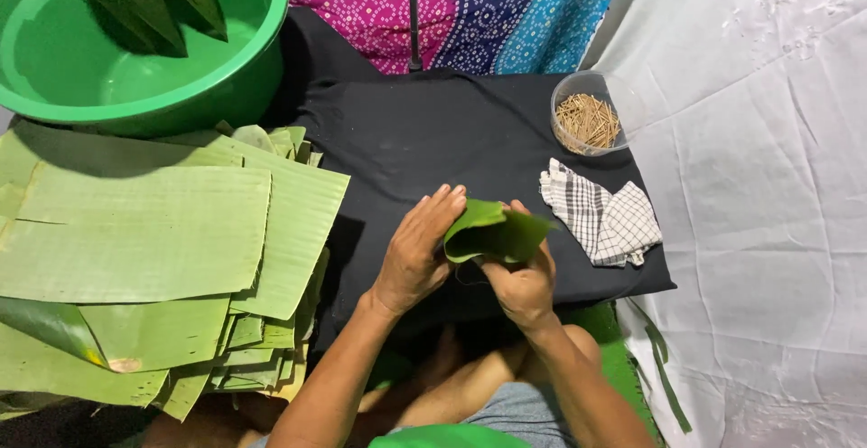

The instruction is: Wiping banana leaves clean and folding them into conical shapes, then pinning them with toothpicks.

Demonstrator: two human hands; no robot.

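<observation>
Both hands hold one curled green banana leaf piece (495,232) above a black cloth (424,132). My left hand (415,254) cups its left side with fingers spread over the top edge. My right hand (524,276) pinches the leaf's lower right part from underneath. The leaf is bent into a rough cone or fold.
A stack of cut banana leaf sheets (153,240) lies at the left. A green basin (135,60) with folded leaf cones stands at top left. A clear bowl of small wooden sticks (589,116) and a checked cloth (603,215) lie to the right. White sheet beyond.
</observation>
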